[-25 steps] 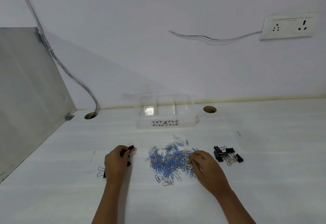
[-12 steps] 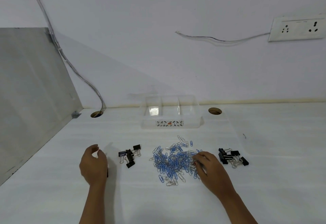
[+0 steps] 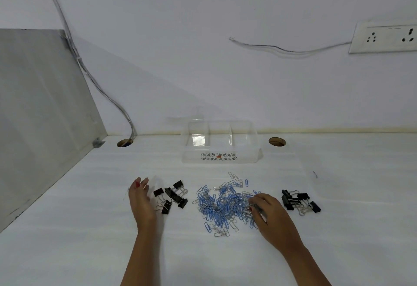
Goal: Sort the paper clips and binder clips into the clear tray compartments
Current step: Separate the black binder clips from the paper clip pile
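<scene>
While only the head view is on offer, it shows everything laid out on the white desk (image 3: 90,252). Its clear tray (image 3: 220,150) sits at the back near the wall, long side running left to right, three compartments in a row, all seemingly bare. Nearer the person lies the paper clip pile (image 3: 225,206) — blue and silver wire clips heaped loosely, pointing every way, so the pile has no common axis. These look light, thin and slippery, and prone to hooking into one another; I judge a fingertip pinch of a small cluster will lift them best, with stragglers likely to trail.

To the left of the pile, well apart from it, lies the left group of binder clips (image 3: 171,196), black bodies with wire handles splayed at mixed angles. Another set, the right group of binder clips (image 3: 299,202), lies beyond the pile's other side. They appear stiffer and heavier, easily gripped across the black body or by a handle loop.

The left hand (image 3: 141,204) stands on edge just beside its group, fingers spread and holding nothing. The right hand (image 3: 268,213) rests on the pile's right edge, fingertips curled down among the clips — whether they pinch any I cannot tell.
</scene>
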Available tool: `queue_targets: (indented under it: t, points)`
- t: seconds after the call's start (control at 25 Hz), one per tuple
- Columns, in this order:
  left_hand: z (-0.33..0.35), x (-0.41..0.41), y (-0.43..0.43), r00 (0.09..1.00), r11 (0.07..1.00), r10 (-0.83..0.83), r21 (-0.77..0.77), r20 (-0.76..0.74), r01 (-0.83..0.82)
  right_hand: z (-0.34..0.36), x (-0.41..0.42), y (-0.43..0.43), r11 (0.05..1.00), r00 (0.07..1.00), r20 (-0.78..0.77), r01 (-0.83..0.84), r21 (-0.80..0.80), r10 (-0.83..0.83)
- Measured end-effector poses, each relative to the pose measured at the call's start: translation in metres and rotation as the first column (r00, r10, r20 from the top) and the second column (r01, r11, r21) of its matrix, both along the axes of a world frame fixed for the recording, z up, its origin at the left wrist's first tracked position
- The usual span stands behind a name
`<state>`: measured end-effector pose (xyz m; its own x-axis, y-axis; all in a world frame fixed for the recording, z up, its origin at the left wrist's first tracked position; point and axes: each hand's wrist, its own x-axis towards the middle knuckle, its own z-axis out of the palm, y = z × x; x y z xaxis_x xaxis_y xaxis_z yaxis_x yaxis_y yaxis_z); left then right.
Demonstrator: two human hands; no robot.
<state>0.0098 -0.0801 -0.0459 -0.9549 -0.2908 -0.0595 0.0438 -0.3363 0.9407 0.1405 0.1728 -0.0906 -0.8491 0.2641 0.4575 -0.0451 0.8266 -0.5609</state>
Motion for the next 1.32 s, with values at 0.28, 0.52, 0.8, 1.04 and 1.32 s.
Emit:
queue_targets:
  t: [0.28,0.52,0.8,1.04,1.32]
  points:
    - [-0.018,0.046,0.056,0.833,0.611,-0.412,-0.790,-0.369,-0.048,0.004,-0.021,-0.011,0.981,0.983,0.166,-0.103,0.167,0.075]
    - [-0.043,0.035,0.088,0.707,0.379,-0.646,-0.925,-0.287,-0.030,0.002,-0.028,-0.010,0.998,0.998,0.038,-0.061,0.026,0.060]
    - [-0.020,0.010,0.039,0.968,0.783,-0.224,-0.611,-0.110,0.112,0.001,-0.024,-0.015,0.997,0.996,0.081,-0.050,0.054,0.045]
    - [-0.036,-0.001,0.027,0.884,0.559,-0.440,-0.819,-0.158,0.132,0.004,-0.012,-0.020,1.000,0.998,0.062,-0.017,0.007,0.017]
    - [-0.043,0.004,0.021,0.969,0.266,-0.247,-0.960,0.019,0.087,0.003,-0.011,-0.017,1.000,0.995,0.098,0.009,0.021,-0.011]
